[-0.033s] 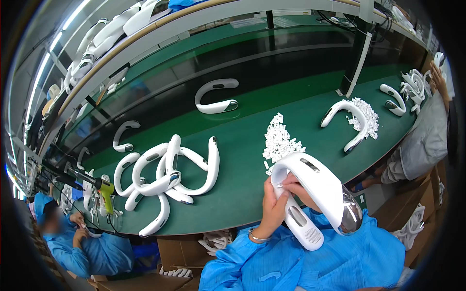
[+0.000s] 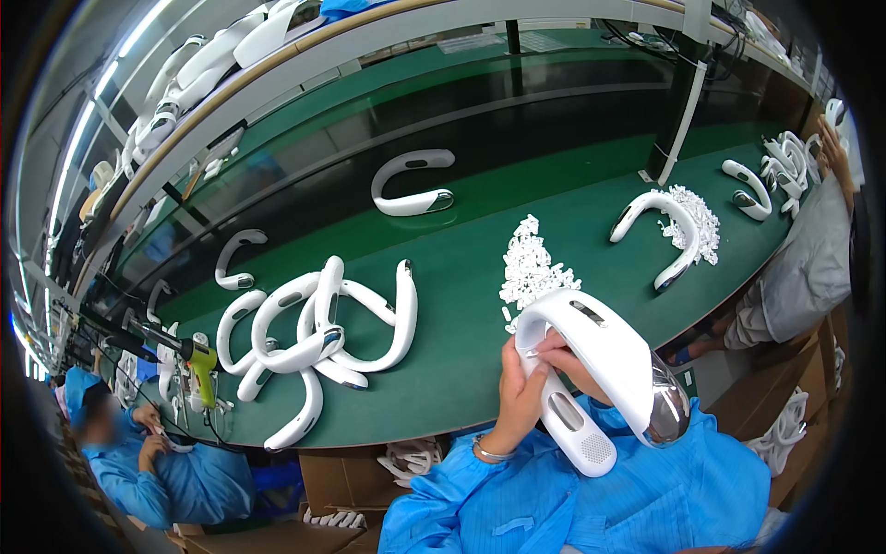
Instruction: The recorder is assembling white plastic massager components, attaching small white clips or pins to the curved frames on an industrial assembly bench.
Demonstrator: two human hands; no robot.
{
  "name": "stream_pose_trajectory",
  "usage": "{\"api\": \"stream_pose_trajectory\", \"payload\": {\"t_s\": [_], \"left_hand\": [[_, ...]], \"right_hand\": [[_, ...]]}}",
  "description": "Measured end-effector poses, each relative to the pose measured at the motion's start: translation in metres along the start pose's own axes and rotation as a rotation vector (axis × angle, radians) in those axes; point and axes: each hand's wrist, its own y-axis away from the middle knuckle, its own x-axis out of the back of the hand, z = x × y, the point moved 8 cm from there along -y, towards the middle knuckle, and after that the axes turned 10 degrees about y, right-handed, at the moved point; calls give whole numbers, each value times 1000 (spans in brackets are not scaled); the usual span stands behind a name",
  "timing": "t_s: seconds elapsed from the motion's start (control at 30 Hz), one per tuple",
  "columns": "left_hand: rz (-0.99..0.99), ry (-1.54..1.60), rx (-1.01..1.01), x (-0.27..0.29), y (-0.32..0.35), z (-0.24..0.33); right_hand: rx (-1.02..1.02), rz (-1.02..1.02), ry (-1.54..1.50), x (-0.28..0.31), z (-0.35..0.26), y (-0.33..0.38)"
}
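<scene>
A white U-shaped neck fan (image 2: 604, 346) is held up in front of my body, over the table's near edge. One end has a glossy dark cap, the other a dotted grille. My left hand (image 2: 519, 395) is closed around the near arm of the fan. Inside the curve, my right hand (image 2: 570, 360) has its fingers pinched against that arm, close to my left thumb. Something small and white shows at the fingertips, too small to name; part of this hand is behind the fan. Just beyond lies a pile of small white plastic pieces (image 2: 533, 268).
Several white neck fans (image 2: 305, 319) lie tangled on the green table (image 2: 461, 369) at left. Another fan (image 2: 678, 222) rests by a second pile (image 2: 697, 222). A green power tool (image 2: 201, 369) is near a co-worker (image 2: 171, 466); a black post (image 2: 678, 120) rises at right.
</scene>
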Motion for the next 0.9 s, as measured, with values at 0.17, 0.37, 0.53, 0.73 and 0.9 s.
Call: {"api": "stream_pose_trajectory", "payload": {"t_s": [0.17, 0.37, 0.53, 0.73, 0.9], "left_hand": [[-32, 74, 25, -2, 4, 2], [-39, 83, -46, -5, 5, 3], [-24, -137, -190, -2, 4, 1], [10, -200, -272, 4, 4, 7], [29, -162, -145, 5, 2, -3]], "right_hand": [[-10, -20, -1, 0, 4, 0], [49, -23, -16, 2, -21, 2], [213, -172, 21, 6, -32, 9], [158, -238, 3, -14, 3, 2], [200, -105, -44, -6, -15, 8]]}}
